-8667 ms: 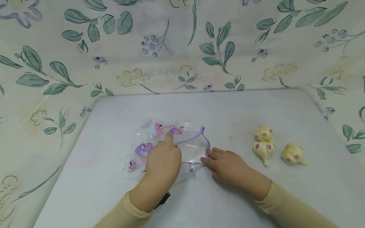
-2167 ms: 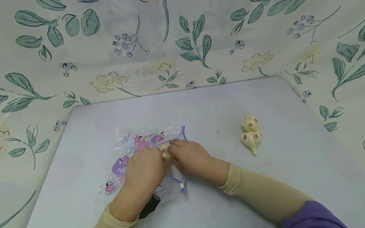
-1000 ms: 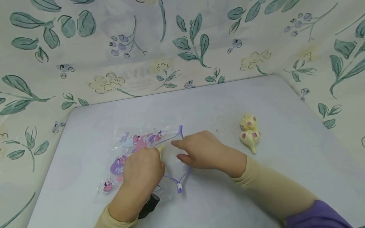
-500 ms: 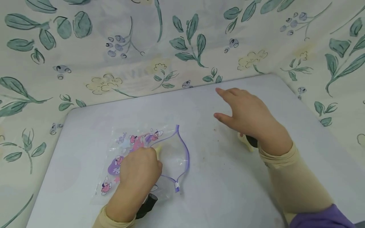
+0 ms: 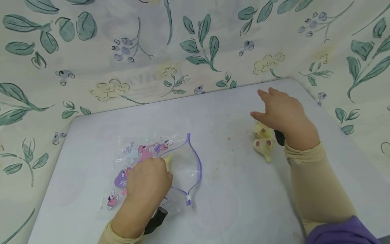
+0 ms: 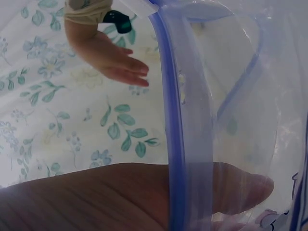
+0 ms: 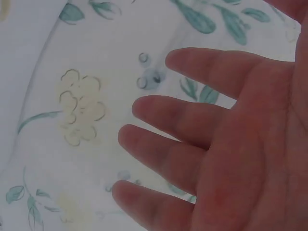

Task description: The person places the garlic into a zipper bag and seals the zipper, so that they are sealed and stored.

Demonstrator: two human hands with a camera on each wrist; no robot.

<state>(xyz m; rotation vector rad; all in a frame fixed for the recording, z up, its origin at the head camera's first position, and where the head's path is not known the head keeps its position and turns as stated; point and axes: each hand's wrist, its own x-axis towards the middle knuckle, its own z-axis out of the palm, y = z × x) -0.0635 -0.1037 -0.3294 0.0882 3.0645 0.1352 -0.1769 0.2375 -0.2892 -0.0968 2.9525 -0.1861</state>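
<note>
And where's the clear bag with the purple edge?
In the head view, the clear bag is on the left side of the white table, partly hidden by the left hand, left of two yellow bulbs.

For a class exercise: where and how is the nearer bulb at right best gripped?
Probably the wide body of the nearer bulb, from above, pinching left and right: the other bulb crowds its far side; the stem is narrow.

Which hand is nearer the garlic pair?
Right: the right hand is raised close by the garlic pair, fingers spread; the left hand is farther off, holding the bag.
</note>
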